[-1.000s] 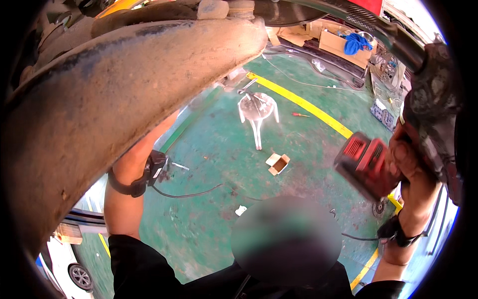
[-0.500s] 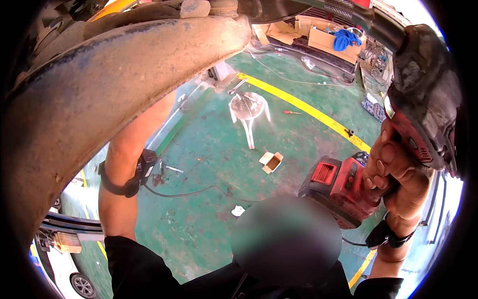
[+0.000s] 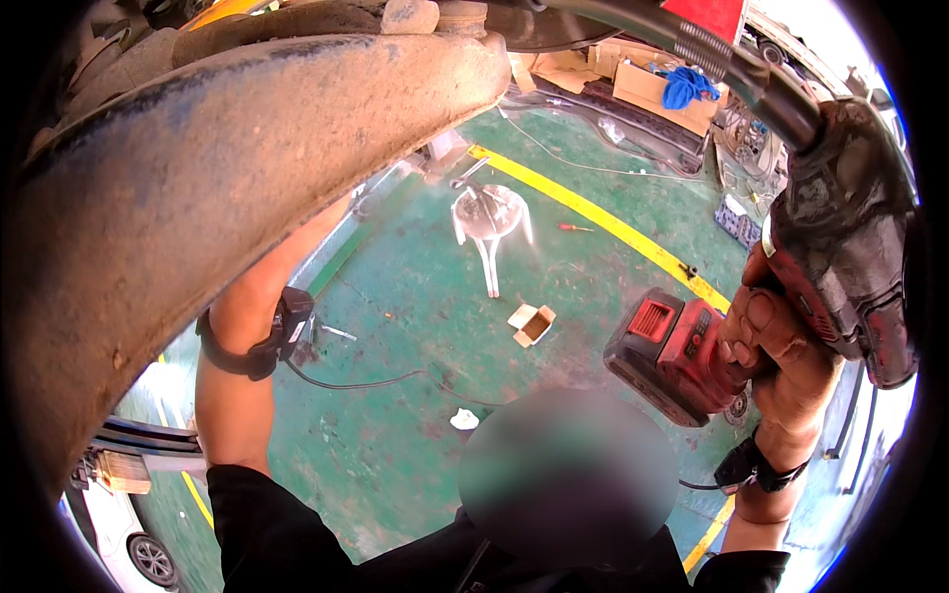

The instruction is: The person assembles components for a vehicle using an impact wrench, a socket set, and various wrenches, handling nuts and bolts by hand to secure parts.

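Observation:
A long rusty, dirt-caked metal arm of the vehicle crosses the upper left overhead. My left forearm, with a black strapped device, rises behind it; the left hand and its fingers are hidden there. At the right, my right hand grips the handle of a red-and-black cordless power tool, its battery hanging to the left of my fingers. The tool's head sits against a dark metal shaft that runs up to the top of the view.
Below lie a green floor with yellow lines, a white plastic stool with tools on it, an opened small box, a screwdriver and cables. Cardboard with a blue cloth is behind. A white car stands lower left.
The tool's battery and my right hand swung down and left, then rose slightly. The tool's head rose, then dropped. The whole view shifted a little.

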`<action>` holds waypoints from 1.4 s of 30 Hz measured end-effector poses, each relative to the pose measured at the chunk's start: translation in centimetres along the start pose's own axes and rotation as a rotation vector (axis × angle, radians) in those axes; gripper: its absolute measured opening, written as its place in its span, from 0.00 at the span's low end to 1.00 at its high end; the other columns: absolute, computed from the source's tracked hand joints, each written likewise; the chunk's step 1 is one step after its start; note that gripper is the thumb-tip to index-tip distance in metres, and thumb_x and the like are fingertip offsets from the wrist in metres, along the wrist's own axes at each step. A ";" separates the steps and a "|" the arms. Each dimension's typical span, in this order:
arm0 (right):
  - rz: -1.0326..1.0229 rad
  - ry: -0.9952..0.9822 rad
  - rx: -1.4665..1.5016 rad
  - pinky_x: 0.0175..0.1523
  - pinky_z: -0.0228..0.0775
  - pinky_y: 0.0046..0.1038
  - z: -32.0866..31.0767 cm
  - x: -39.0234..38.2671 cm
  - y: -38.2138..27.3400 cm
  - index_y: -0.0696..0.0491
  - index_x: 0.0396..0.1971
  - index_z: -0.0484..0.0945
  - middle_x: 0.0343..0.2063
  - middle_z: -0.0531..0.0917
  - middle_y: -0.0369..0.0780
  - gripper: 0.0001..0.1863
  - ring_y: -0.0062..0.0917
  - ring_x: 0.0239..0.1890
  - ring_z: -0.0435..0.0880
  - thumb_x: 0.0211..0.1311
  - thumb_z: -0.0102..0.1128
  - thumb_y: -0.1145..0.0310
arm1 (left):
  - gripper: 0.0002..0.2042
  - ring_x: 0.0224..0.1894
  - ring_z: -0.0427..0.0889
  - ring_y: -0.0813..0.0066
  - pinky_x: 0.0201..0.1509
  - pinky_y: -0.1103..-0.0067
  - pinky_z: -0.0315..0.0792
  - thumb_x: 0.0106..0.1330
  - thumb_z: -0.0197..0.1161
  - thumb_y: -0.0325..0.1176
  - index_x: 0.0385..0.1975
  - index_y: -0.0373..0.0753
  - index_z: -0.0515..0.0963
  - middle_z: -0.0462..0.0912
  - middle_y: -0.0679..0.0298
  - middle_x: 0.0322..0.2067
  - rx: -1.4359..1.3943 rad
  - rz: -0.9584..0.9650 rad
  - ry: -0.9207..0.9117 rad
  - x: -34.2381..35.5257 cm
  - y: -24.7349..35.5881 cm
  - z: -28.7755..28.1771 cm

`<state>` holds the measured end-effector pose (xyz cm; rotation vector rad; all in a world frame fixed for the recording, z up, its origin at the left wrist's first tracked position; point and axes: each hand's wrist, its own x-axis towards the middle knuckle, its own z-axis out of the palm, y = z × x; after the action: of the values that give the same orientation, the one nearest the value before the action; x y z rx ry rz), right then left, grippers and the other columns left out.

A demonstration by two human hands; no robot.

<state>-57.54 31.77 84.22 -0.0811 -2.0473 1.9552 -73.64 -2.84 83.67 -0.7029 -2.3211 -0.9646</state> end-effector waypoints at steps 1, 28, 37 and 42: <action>-0.012 -0.008 0.016 0.23 0.59 0.19 0.1 0.1 0.1 0.56 0.38 0.70 0.17 0.69 0.33 0.18 0.16 0.15 0.65 0.55 0.68 0.65 | 0.14 0.13 0.63 0.87 0.16 0.83 0.59 0.70 0.51 0.25 0.19 0.38 0.69 0.65 0.73 0.12 0.110 0.071 -0.024 0.1 0.4 -1.3; 0.129 -0.399 0.784 0.25 0.60 0.25 -0.5 2.2 8.4 0.57 0.42 0.68 0.19 0.72 0.35 0.25 0.21 0.18 0.68 0.50 0.72 0.61 | 0.12 0.21 0.67 0.84 0.23 0.86 0.60 0.73 0.48 0.36 0.29 0.37 0.72 0.71 0.69 0.21 -0.276 -0.190 0.003 1.4 2.9 -3.1; 0.085 -0.363 0.654 0.26 0.62 0.24 -6.9 0.1 14.6 0.57 0.41 0.68 0.20 0.70 0.32 0.21 0.17 0.17 0.66 0.54 0.66 0.63 | 0.15 0.25 0.67 0.85 0.27 0.86 0.61 0.73 0.53 0.39 0.51 0.35 0.73 0.72 0.71 0.27 -0.579 -0.744 0.065 -9.9 -4.9 1.5; 0.250 -0.224 0.662 0.27 0.63 0.24 -11.5 -2.6 20.0 0.56 0.40 0.70 0.18 0.70 0.32 0.19 0.17 0.17 0.66 0.52 0.66 0.64 | 0.13 0.25 0.71 0.83 0.26 0.86 0.64 0.72 0.53 0.37 0.48 0.36 0.73 0.73 0.70 0.27 -0.587 -1.198 -0.005 -24.2 -8.7 6.9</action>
<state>-55.50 43.58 64.35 0.0348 -1.4474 2.8076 -63.36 -9.22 59.89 0.6554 -2.3671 -2.1599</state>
